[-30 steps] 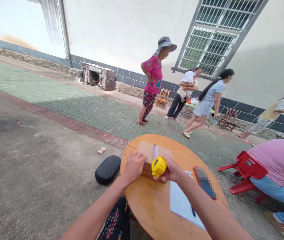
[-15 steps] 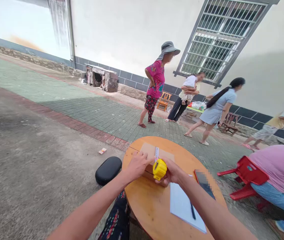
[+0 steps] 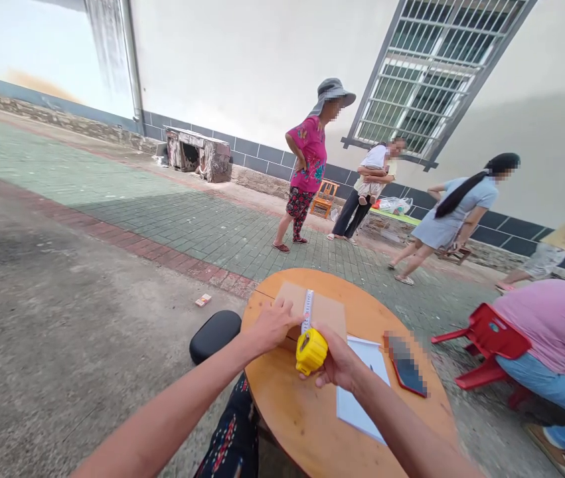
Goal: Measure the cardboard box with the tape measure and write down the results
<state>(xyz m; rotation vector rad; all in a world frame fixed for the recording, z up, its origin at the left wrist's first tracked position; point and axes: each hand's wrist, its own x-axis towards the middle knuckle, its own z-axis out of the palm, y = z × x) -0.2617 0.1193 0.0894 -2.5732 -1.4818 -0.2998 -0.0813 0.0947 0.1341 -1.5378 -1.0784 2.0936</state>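
In the head view, my right hand (image 3: pixel 336 357) grips a yellow tape measure (image 3: pixel 311 350) at the near edge of a flat brown cardboard box (image 3: pixel 329 312). Its white blade (image 3: pixel 307 309) is drawn out and lies across the top of the box, away from me. My left hand (image 3: pixel 276 323) rests on the left part of the box with fingers apart, the index finger reaching to the blade. White paper (image 3: pixel 356 405) lies beside my right forearm, which hides most of a pen on it.
The round wooden table (image 3: pixel 287 411) also bears a phone (image 3: pixel 406 365) at its right. A black case (image 3: pixel 215 337) is left of the table. A person sits at the right on a red chair (image 3: pixel 498 338); several others stand or walk near the wall.
My right hand has drawn the tape measure slightly towards me and left, so more blade shows over the box. The left hand stays on the box. A person in light blue has moved right.
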